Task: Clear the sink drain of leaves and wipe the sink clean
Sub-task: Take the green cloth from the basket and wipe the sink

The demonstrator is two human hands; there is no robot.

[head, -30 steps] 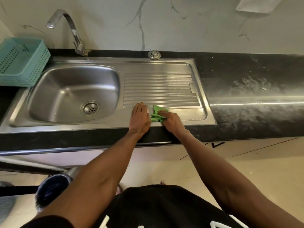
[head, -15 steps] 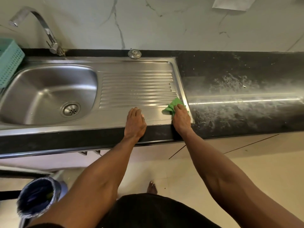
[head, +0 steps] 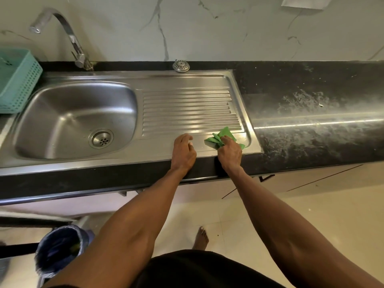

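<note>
A steel sink (head: pixel 74 119) with a ribbed drainboard (head: pixel 187 109) is set in a black counter. Its drain (head: pixel 101 139) at the basin's bottom shows no leaves. My right hand (head: pixel 229 151) grips a crumpled green cloth (head: pixel 223 136) and presses it on the flat front strip of the drainboard, near its right corner. My left hand (head: pixel 184 151) rests on the same front strip just left of the cloth, fingers loosely curled, holding nothing.
A curved tap (head: pixel 68 38) stands behind the basin. A round strainer cap (head: pixel 181 66) lies on the back ledge. A teal basket (head: pixel 16 80) sits at the left. The black counter (head: pixel 311 113) at the right is smeared white. A lined bin (head: pixel 60 248) stands on the floor.
My right hand went right along the drainboard's front strip with the cloth, then came back a little to the left. The left hand's fingers have curled slightly; it stays in place.
</note>
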